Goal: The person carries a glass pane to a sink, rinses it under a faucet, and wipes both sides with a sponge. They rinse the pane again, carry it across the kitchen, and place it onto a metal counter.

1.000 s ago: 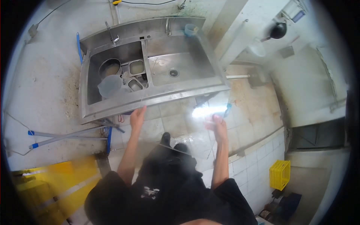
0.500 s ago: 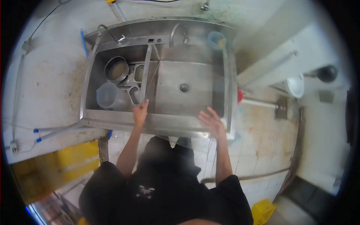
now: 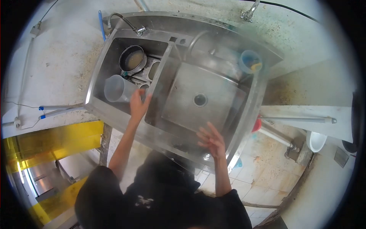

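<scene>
My left hand (image 3: 139,104) is over the near edge of the left sink basin (image 3: 100,82), beside a translucent plastic jug (image 3: 115,88); its fingers are apart and nothing shows in them. Behind the jug stands a round metal pot (image 3: 132,59) with cloudy liquid inside. Small metal containers (image 3: 153,70) lie to the right of the pot. Over the near right part of the right basin (image 3: 190,82), my right hand (image 3: 212,142) has its fingers spread and holds nothing. A round drain (image 3: 200,100) shows in that basin's floor.
A curved faucet (image 3: 127,23) rises behind the left basin. At the back right corner of the sink sits a blue-tinted container (image 3: 250,62) with something yellow. A wall tap (image 3: 249,11) is at the top. A white basin (image 3: 316,141) and pipes are at the right.
The view has turned, so the sink appears tilted. My left hand has left the sink's front rim and moved toward the jug, its fingers opening. My right hand stays spread.
</scene>
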### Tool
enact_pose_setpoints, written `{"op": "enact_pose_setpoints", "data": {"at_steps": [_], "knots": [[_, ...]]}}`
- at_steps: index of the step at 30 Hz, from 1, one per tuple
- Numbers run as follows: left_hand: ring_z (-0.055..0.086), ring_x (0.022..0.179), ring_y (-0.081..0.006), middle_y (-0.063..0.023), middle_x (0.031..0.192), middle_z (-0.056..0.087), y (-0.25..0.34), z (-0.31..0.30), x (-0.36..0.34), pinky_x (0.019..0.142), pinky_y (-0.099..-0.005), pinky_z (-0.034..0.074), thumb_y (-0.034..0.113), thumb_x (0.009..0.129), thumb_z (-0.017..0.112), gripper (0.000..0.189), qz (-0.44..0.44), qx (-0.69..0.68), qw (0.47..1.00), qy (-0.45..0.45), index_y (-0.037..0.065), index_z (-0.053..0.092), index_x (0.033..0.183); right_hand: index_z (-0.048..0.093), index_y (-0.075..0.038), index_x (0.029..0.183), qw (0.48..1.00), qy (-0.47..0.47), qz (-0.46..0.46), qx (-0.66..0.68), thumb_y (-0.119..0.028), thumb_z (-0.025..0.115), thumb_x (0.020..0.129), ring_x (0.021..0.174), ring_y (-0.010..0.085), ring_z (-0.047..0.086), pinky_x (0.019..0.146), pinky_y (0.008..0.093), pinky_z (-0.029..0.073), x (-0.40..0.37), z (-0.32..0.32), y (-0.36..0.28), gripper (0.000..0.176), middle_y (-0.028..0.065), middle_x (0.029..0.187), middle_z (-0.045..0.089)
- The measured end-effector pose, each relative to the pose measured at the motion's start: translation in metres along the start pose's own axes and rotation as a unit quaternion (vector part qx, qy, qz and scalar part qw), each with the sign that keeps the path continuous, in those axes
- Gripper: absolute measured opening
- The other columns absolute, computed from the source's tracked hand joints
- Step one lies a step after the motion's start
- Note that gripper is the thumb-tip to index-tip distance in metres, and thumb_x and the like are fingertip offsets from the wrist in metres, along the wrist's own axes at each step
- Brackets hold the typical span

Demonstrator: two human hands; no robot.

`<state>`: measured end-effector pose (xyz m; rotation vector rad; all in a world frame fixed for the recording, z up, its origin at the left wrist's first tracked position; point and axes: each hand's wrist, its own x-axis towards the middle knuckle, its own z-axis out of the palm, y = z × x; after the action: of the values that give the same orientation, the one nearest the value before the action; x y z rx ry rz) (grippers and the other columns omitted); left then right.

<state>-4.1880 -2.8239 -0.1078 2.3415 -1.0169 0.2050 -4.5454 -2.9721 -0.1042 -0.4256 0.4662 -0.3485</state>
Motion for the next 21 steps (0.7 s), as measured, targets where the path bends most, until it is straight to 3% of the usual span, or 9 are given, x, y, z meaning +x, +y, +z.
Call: {"op": "enact_pose_setpoints", "data": {"at_steps": [2, 4, 6, 8, 12, 16, 18, 19, 21], "knots": [[0.061, 0.099, -0.0255, -0.015, 0.105, 0.063, 0.05, 0.029, 0.05, 0.084, -0.0348, 0.046, 0.03, 0.086, 0.066, 0.033, -0.019, -0.178, 0.981, -0.074, 0.003, 0.059, 0.104, 0.026, 0.0, 0.144, 1.0, 0.009, -0.008, 0.0, -0.002, 0.05, 0.076, 0.12, 0.0453, 0.048, 0.087, 0.0508, 0.052, -0.015, -0.002, -0.012, 0.073, 0.0306, 0.134, 0.044], [0.06, 0.104, -0.0229, -0.0118, 0.108, 0.064, 0.071, 0.088, 0.097, 0.089, -0.0349, 0.045, 0.031, 0.088, 0.063, 0.037, 0.068, -0.216, 0.964, -0.137, 0.005, 0.06, 0.114, 0.025, 0.001, 0.144, 1.0, 0.019, -0.023, -0.003, -0.002, 0.05, 0.075, 0.119, 0.0458, 0.048, 0.086, 0.0505, 0.052, -0.031, -0.004, -0.02, 0.074, 0.031, 0.134, 0.044], [0.059, 0.107, -0.0208, -0.0104, 0.109, 0.065, 0.095, 0.149, 0.134, 0.091, -0.0338, 0.045, 0.033, 0.091, 0.06, 0.039, -0.008, -0.247, 0.938, -0.244, 0.005, 0.06, 0.118, 0.024, 0.002, 0.144, 0.998, 0.039, -0.045, -0.011, -0.003, 0.053, 0.073, 0.119, 0.0463, 0.048, 0.086, 0.0503, 0.053, -0.047, -0.008, -0.026, 0.077, 0.0313, 0.133, 0.045], [0.063, 0.1, -0.0187, -0.0098, 0.106, 0.067, 0.094, 0.242, 0.153, 0.088, -0.0318, 0.046, 0.037, 0.092, 0.057, 0.042, -0.02, -0.328, 0.927, -0.181, 0.004, 0.062, 0.117, 0.022, 0.002, 0.144, 0.997, 0.057, -0.052, -0.029, -0.005, 0.056, 0.072, 0.118, 0.0464, 0.049, 0.084, 0.0506, 0.054, -0.063, -0.014, -0.028, 0.08, 0.0311, 0.132, 0.045], [0.064, 0.095, -0.0181, -0.0105, 0.1, 0.069, 0.132, 0.265, 0.188, 0.087, -0.0318, 0.046, 0.038, 0.094, 0.054, 0.043, 0.007, -0.351, 0.906, -0.236, 0.003, 0.061, 0.117, 0.023, 0.003, 0.144, 0.992, 0.1, -0.074, -0.003, -0.008, 0.058, 0.07, 0.116, 0.0465, 0.051, 0.082, 0.0515, 0.055, -0.086, -0.021, -0.022, 0.083, 0.0317, 0.132, 0.045], [0.067, 0.081, -0.0172, -0.0095, 0.08, 0.07, 0.118, 0.279, 0.19, 0.077, -0.0285, 0.05, 0.03, 0.097, 0.048, 0.037, 0.024, -0.348, 0.92, -0.178, -0.002, 0.064, 0.107, 0.024, 0.003, 0.144, 0.985, 0.144, -0.087, 0.024, -0.004, 0.053, 0.071, 0.116, 0.047, 0.051, 0.083, 0.0533, 0.054, -0.1, -0.018, -0.011, 0.079, 0.033, 0.132, 0.044], [0.067, 0.073, -0.0154, -0.0106, 0.076, 0.07, 0.089, 0.315, 0.201, 0.067, -0.0313, 0.052, 0.029, 0.092, 0.056, 0.031, -0.128, -0.425, 0.875, -0.191, 0.0, 0.068, 0.088, 0.024, 0.003, 0.143, 0.982, 0.16, -0.091, 0.04, -0.002, 0.051, 0.071, 0.116, 0.0472, 0.05, 0.084, 0.0535, 0.053, -0.101, -0.016, -0.009, 0.078, 0.0337, 0.131, 0.044], [0.067, 0.073, -0.0154, -0.0106, 0.076, 0.07, 0.091, 0.31, 0.203, 0.067, -0.0313, 0.052, 0.029, 0.092, 0.056, 0.031, -0.129, -0.428, 0.875, -0.185, 0.0, 0.068, 0.088, 0.024, 0.003, 0.143, 0.983, 0.156, -0.089, 0.035, -0.002, 0.051, 0.071, 0.116, 0.0472, 0.05, 0.084, 0.0535, 0.053, -0.099, -0.017, -0.01, 0.078, 0.0337, 0.131, 0.044], [0.067, 0.07, -0.0164, -0.0093, 0.076, 0.069, 0.096, 0.301, 0.201, 0.064, -0.0323, 0.053, 0.04, 0.094, 0.051, 0.043, -0.175, -0.236, 0.926, -0.236, 0.0, 0.065, 0.088, 0.023, 0.003, 0.144, 0.982, 0.151, -0.106, 0.036, -0.001, 0.05, 0.072, 0.116, 0.0475, 0.05, 0.083, 0.0534, 0.054, -0.099, -0.015, -0.007, 0.078, 0.0344, 0.131, 0.043]]}}
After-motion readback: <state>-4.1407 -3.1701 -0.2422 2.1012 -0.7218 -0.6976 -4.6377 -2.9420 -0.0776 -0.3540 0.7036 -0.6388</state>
